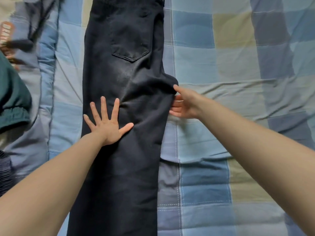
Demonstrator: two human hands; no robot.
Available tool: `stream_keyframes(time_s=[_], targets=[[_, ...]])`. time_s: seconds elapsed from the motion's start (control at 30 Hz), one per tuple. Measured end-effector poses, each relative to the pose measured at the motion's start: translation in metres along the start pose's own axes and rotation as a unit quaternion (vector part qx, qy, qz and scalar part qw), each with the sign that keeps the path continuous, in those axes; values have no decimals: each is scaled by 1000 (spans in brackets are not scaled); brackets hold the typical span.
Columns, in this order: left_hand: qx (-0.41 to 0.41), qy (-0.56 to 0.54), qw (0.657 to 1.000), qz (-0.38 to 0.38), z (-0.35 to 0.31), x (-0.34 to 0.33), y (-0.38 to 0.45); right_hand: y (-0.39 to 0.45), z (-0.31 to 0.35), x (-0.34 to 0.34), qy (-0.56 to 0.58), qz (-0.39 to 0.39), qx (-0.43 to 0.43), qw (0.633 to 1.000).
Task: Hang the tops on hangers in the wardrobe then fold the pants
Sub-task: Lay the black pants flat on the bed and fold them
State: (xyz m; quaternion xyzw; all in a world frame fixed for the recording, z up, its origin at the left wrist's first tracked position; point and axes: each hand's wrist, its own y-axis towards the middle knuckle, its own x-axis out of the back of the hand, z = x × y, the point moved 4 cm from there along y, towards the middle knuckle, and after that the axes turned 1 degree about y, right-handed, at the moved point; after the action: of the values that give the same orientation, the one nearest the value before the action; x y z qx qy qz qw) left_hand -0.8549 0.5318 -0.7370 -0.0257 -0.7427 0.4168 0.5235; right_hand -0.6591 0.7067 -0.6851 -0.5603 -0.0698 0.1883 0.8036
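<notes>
- Jeans (122, 116), black and folded lengthwise with one leg over the other, lie on the bed and run from the top edge of the view down to the bottom edge.
- A back pocket (130, 43) faces up in the upper part of the jeans, and the crotch point (171, 82) juts out to the right.
- The left hand (106, 124) lies flat on the jeans near their left edge, fingers straight and spread wide, palm pressed on the cloth; its grip is open, holding nothing.
- The right hand (183, 104) is at the right edge of the jeans just below the crotch point; the thumb lies on top of the cloth and the fingers curl at the edge, apparently under it, so the grip pinches the jeans' edge.
- Creases in the denim run between the two hands.
- The bedcover (238, 65) is a quilt of blue, grey and pale green squares, wrinkled to the right of the jeans.
- A dark green garment (12, 99) with a gathered cuff lies at the left edge of the view, well apart from the jeans.
- Another piece of clothing with orange lettering (7, 38) lies blurred in the upper left corner; what it is cannot be told.
</notes>
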Motion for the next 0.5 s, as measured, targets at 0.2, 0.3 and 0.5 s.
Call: stream_keyframes(time_s=[0.2, 0.3, 0.5], targets=[[-14, -7, 1000, -23, 2, -3, 1, 6, 31, -15, 146, -77, 203, 965], [-26, -18, 999, -26, 3, -4, 0, 9, 3, 21, 180, -198, 181, 946], [-32, -23, 998, -44, 4, -3, 2, 18, 12, 30, -99, -283, 238, 924]])
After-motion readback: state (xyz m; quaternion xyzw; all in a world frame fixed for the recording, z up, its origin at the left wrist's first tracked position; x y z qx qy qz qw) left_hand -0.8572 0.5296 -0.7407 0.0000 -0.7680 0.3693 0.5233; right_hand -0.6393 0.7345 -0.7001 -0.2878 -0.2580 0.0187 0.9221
